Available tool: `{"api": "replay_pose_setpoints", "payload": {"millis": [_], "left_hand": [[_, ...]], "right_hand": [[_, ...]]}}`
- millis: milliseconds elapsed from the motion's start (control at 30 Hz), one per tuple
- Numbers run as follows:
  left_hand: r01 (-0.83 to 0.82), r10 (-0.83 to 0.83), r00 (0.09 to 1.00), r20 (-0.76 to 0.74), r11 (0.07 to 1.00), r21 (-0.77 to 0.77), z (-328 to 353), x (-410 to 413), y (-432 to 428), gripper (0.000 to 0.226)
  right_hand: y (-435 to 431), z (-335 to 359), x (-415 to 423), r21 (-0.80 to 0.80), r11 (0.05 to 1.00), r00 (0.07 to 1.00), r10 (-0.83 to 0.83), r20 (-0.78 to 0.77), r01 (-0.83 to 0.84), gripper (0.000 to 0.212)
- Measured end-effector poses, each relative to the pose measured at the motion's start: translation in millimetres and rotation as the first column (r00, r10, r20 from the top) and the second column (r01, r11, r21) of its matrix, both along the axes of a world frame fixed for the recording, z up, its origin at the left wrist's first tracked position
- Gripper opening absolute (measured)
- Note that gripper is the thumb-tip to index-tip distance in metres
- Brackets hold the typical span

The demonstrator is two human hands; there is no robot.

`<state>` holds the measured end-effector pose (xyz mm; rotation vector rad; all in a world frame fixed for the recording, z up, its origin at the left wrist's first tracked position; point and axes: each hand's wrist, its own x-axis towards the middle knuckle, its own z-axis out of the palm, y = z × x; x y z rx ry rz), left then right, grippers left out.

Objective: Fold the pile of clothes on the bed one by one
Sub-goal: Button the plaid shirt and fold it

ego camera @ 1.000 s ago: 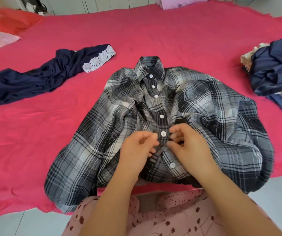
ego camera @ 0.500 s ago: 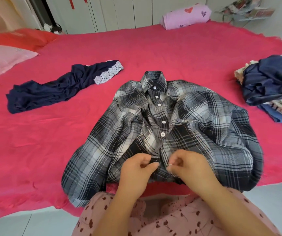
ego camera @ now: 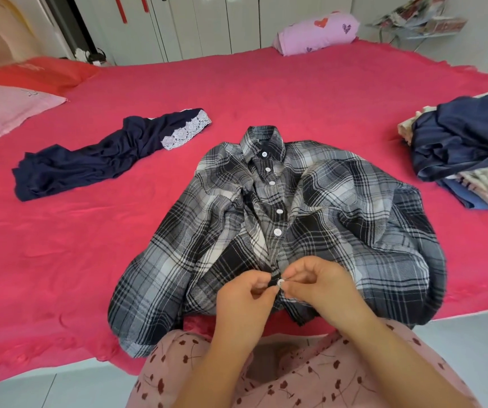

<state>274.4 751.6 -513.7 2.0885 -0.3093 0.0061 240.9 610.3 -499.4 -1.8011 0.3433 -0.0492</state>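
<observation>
**Plaid shirt being buttoned at the edge of a red bed**

A bed [ego camera: 266, 92] covered by a bright red spread is seen from above. A grey, black and white plaid shirt [ego camera: 339, 219] is laid front up at the near edge, collar pointing away, its hem bunched and hanging slightly over the side. A pile of clothes [ego camera: 469, 154], topped by a dark navy garment, is stacked at the right edge, well apart from the shirt. A navy garment with white lace trim [ego camera: 104, 160] is spread out to the left. A pink pillow [ego camera: 4, 110] and a lilac pillow with hearts [ego camera: 316, 32] are placed at the far sides. The shirt's lower placket is pinched by both hands: the left hand [ego camera: 245, 295] is closed on the cloth, and a white button [ego camera: 280, 283] is held at the fingertips of the right hand [ego camera: 322, 284].
</observation>
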Motion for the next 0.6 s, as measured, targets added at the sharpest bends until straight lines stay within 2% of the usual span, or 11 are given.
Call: {"api": "replay_pose_setpoints", "payload": {"millis": [133, 300, 367, 533, 600], "left_hand": [[0.046, -0.046, 0.997, -0.054, 0.999, -0.001, -0.3, 0.4, 0.9, 0.017], [0.043, -0.071, 0.973, -0.221, 0.991, -0.125, 0.8, 3.2, 2.2, 0.018], [0.050, -0.081, 0.970, -0.228, 0.989, -0.138, 0.5, 1.6, 1.7, 0.019], [0.091, -0.125, 0.961, -0.248, 0.986, -0.141, 1.0, 0.7, 3.8, 0.024], [0.071, -0.098, 0.972, -0.213, 0.989, -0.131, 3.0, -0.1, 2.6, 0.026]], "right_hand": [[0.1, -3.1, 0.4, -0.111, 0.993, 1.000, -0.023, 0.018, 0.025, 0.022], [-1.8, -5.3, 1.3, -0.141, 0.990, 0.999, -0.012, 0.050, 0.019, 0.024], [-0.4, -6.3, 1.2, -0.207, 0.978, 0.998, 0.000, 0.063, 0.014, 0.026], [-1.8, -6.4, 1.4, -0.197, 0.980, 0.998, -0.013, 0.069, 0.027, 0.023], [-0.9, -7.1, 1.3, -0.191, 0.981, 0.997, -0.011, 0.070, 0.024, 0.023]]}}
